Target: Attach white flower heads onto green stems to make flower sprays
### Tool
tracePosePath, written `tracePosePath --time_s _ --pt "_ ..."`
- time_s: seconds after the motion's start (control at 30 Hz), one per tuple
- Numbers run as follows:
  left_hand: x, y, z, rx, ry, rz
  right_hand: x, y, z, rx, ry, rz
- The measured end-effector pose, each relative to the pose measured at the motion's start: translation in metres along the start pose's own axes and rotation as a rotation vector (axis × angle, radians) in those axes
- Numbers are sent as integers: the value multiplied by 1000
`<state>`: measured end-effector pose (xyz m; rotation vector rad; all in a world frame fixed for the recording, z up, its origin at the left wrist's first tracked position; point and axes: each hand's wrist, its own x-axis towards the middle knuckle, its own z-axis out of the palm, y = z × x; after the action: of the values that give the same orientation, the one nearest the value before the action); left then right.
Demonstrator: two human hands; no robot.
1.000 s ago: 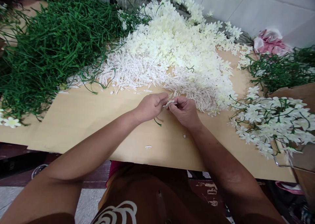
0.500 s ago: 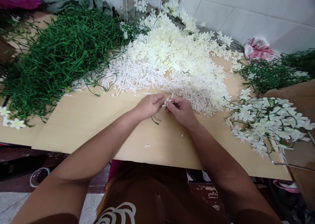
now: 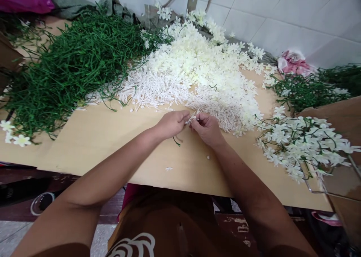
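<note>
My left hand (image 3: pixel 174 123) is closed, and the green end of an artificial flower stem (image 3: pixel 176 142) sticks out beneath it. Its fingertips meet those of my right hand (image 3: pixel 208 128), which is pinched on a small white artificial flower (image 3: pixel 192 119). Fingers cover much of the flower, so how it joins the stem is hidden. Just behind my hands lie a heap of thin white stamen pieces (image 3: pixel 158 87) and a big mound of loose cream-white blossoms (image 3: pixel 197 57).
Green plastic stems (image 3: pixel 81 61) are piled at the left. Finished-looking white flowers on stems (image 3: pixel 307 140) lie at the right on a wire rack (image 3: pixel 316 191), beside a cardboard box (image 3: pixel 338 112). A tiled wall (image 3: pixel 270 16) stands behind the brown board (image 3: pixel 113 136).
My fingertips have drawn slightly closer together around the white flower, and less of it shows between them. The stem end below my left hand has shifted a little left.
</note>
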<state>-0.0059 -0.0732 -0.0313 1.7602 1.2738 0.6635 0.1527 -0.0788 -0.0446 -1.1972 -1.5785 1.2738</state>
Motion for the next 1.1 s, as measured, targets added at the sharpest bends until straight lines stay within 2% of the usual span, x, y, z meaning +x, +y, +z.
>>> tracePosePath --time_s 0.17,0.27,0.33,0.43,0.57,0.63,0.7,0.77,0.87,0.97,1.1 --pt "-2 0 -14 -118 -71 32 1 -4 -6 -63 1 -53" --pt "-5 -4 -28 -237 -104 9 0 -9 -12 -56 87 -115" --pt "-8 -6 -36 -371 -168 -45 -1 -13 -16 -99 150 -189" --pt "-11 -7 -42 -630 -272 -142 -4 -24 -18 -282 195 -417" --pt "-12 -4 -41 -911 -331 -282 -10 -36 -16 -498 184 -762" --pt "-10 -5 -39 -999 -269 -307 -15 -38 -15 -566 134 -850" --pt "-8 -7 -37 -1035 -141 -311 -19 -37 -14 -633 67 -900" --pt "-5 -9 -35 -1013 -50 -320 -23 -33 -15 -679 9 -939" --pt "-4 -8 -32 -942 18 -322 -27 -26 -16 -727 -55 -963" --pt "-4 -1 -28 -859 122 -333 -30 -24 -18 -829 -158 -890" --pt "-3 4 -22 -771 156 -333 -31 -32 -28 -961 -376 -640"
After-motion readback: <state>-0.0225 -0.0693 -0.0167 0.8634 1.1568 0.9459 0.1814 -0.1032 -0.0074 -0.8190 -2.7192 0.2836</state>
